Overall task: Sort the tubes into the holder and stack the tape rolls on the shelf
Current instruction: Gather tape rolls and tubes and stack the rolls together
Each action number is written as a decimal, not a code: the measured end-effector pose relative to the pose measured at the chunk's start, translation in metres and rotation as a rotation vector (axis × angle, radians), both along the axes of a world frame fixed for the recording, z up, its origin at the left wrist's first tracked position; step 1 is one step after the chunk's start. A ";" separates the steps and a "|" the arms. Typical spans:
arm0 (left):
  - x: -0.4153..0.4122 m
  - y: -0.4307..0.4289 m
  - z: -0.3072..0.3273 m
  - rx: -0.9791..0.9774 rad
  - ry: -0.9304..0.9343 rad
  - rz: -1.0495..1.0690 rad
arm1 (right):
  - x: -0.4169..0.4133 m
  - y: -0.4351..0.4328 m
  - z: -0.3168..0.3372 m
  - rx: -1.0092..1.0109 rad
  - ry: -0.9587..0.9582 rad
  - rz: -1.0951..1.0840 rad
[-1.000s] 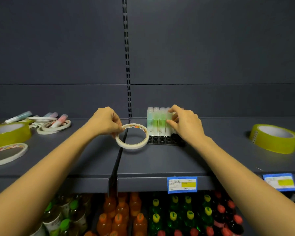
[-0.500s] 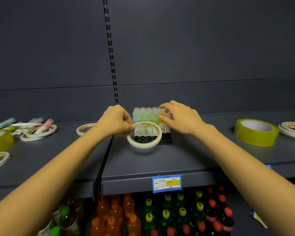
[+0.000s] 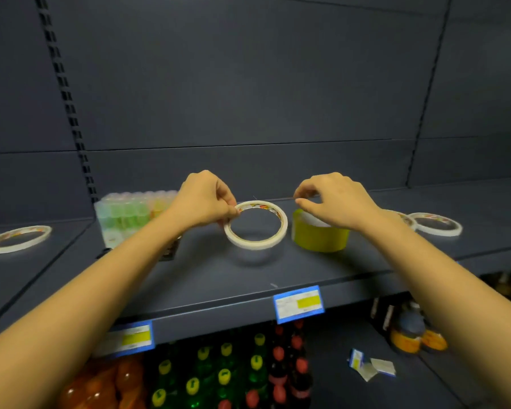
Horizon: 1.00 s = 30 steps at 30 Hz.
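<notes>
My left hand (image 3: 204, 202) pinches the rim of a thin white tape roll (image 3: 255, 225) and holds it just above the dark shelf (image 3: 248, 278). To its right a wide yellow tape roll (image 3: 319, 236) stands on the shelf, and my right hand (image 3: 332, 202) hovers over it with loosely curled fingers, holding nothing. On the left, pale green and yellow tubes (image 3: 127, 214) stand upright in a black holder, partly hidden by my left forearm.
Another thin white tape roll (image 3: 17, 239) lies flat at the far left. Two more thin white rolls (image 3: 434, 224) lie at the right, behind my right wrist. Blue price tags (image 3: 298, 304) hang on the shelf edge. Bottles fill the lower shelf.
My view swung right. My left hand carried the white roll rightward, away from the tubes and close to the yellow roll. My right hand left the tubes and moved over the yellow roll.
</notes>
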<state>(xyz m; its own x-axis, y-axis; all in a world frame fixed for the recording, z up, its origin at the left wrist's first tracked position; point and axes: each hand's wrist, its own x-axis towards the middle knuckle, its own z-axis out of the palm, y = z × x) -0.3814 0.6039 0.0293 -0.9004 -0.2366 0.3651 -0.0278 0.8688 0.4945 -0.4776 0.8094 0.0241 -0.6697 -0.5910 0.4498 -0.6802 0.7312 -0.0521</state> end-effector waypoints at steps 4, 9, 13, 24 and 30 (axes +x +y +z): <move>-0.039 0.061 0.003 0.034 0.030 0.003 | -0.037 0.071 0.006 -0.007 0.010 -0.027; -0.090 0.135 0.002 0.030 0.038 0.043 | -0.079 0.148 0.004 -0.034 -0.001 -0.052; -0.130 0.184 0.000 -0.016 0.015 0.100 | -0.101 0.193 -0.002 -0.074 -0.008 -0.070; -0.201 0.228 -0.029 -0.228 -0.126 0.143 | -0.130 0.234 -0.013 -0.123 -0.026 -0.068; -0.178 0.200 -0.023 -0.516 0.054 0.196 | -0.130 0.203 -0.011 -0.098 -0.013 0.037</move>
